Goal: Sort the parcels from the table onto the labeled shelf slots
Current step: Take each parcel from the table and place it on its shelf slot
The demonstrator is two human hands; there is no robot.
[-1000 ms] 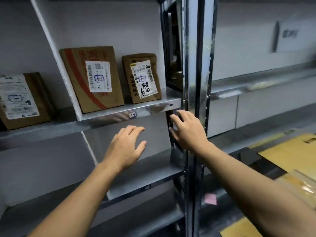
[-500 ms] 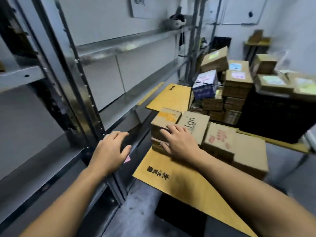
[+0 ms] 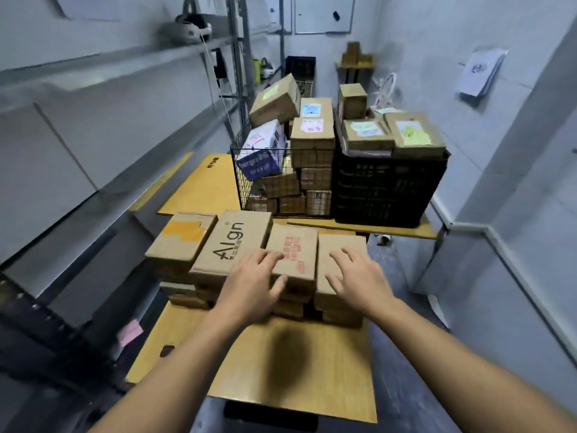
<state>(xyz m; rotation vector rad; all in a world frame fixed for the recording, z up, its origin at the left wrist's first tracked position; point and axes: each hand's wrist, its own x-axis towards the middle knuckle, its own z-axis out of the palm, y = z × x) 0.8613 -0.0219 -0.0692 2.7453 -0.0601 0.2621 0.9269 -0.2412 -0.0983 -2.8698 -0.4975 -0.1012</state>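
Note:
A row of brown cardboard parcels lies stacked on the yellow wooden table (image 3: 296,370). From left to right they are a yellow-taped box (image 3: 182,240), a box printed "Align" (image 3: 234,245), a red-printed box (image 3: 296,248) and a plain box (image 3: 340,245). My left hand (image 3: 253,289) rests with spread fingers on the near left corner of the red-printed box, thumb against its front edge. On the plain box lies my right hand (image 3: 359,279), its fingers spread flat. The metal shelf (image 3: 103,189) runs along the left wall.
Behind the row stand a wire basket (image 3: 246,182) and a black plastic crate (image 3: 384,195), both piled with labelled parcels. A pink note (image 3: 129,332) is stuck low on the shelf frame. A headset (image 3: 187,28) sits on the upper shelf. The floor aisle runs on the right.
My view swung from the shelf to the table. The right hand moved from the left boxes to the plain box, and the left hand left the shelf post for the red-printed box.

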